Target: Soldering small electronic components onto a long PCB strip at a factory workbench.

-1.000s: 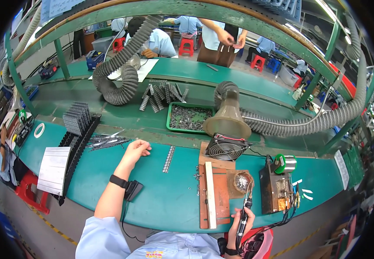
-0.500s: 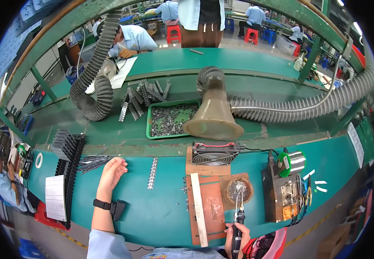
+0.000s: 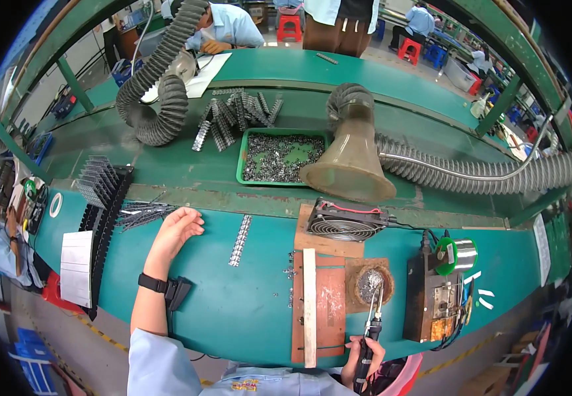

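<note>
My right hand (image 3: 363, 360) is wrapped round a soldering iron (image 3: 368, 343) with a black handle and a thin metal tube beside its tip. Its tip reaches over a round brown bowl (image 3: 386, 298) with silvery scraps inside. My left hand (image 3: 179, 226), a black strap at its wrist, is held over the green mat (image 3: 220, 310) with fingers loosely bent and apart, apparently holding nothing. Beside it lies a pile of dark thin strips (image 3: 142, 214). A strip of small metal parts (image 3: 240, 241) lies flat between the hands. Left of the bowl is a reddish-brown board (image 3: 331, 303) with a pale wooden bar (image 3: 309, 307).
A small fan (image 3: 345, 221) and a fume funnel (image 3: 349, 168) stand beyond the board. The soldering station (image 3: 425, 297) and a solder reel (image 3: 458, 256) are at right. A green tray (image 3: 241, 162) holds small parts. A black rack (image 3: 106, 231) stands left. Other people sit nearby.
The whole view has shifted, with far things now higher and farther right. The soldering iron stays in my right hand at the bowl; my left hand keeps about the same pose.
</note>
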Demonstrator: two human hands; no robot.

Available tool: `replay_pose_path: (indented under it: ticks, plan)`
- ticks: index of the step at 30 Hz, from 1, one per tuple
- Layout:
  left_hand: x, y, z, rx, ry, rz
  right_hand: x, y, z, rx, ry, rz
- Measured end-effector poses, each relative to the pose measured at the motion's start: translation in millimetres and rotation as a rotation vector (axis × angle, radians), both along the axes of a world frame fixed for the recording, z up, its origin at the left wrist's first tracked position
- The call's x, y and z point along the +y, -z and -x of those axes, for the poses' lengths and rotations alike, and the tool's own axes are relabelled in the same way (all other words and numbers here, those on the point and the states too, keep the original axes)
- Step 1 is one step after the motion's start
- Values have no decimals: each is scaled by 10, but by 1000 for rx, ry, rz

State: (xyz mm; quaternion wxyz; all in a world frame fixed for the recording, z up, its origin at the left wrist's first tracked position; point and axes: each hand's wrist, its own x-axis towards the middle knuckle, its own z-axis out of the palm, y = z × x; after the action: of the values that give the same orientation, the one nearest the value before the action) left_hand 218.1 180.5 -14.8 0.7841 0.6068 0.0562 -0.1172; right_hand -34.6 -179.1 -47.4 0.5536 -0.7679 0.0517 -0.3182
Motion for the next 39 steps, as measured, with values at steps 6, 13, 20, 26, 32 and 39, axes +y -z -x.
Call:
replay_pose_path:
  ticks: [6, 13, 20, 26, 32, 39]
  plan:
    - [24, 25, 42, 5, 12, 19, -25, -105, 32, -10, 5, 10]
    - [10, 16, 25, -11, 21, -31, -24, -54, -19, -27, 41, 19]
    - [8, -31, 21, -12, 14, -50, 58, -69, 11, -78, 132, 71]
    - [-64, 24, 74, -18, -28, -44, 5, -164, 41, 5, 177, 237]
    - [-87, 26, 71, -57, -53, -135, 15, -129, 43, 41, 136, 199]
    - [-99, 16, 91, -69, -71, -168, -7, -119, 20, -22, 118, 148]
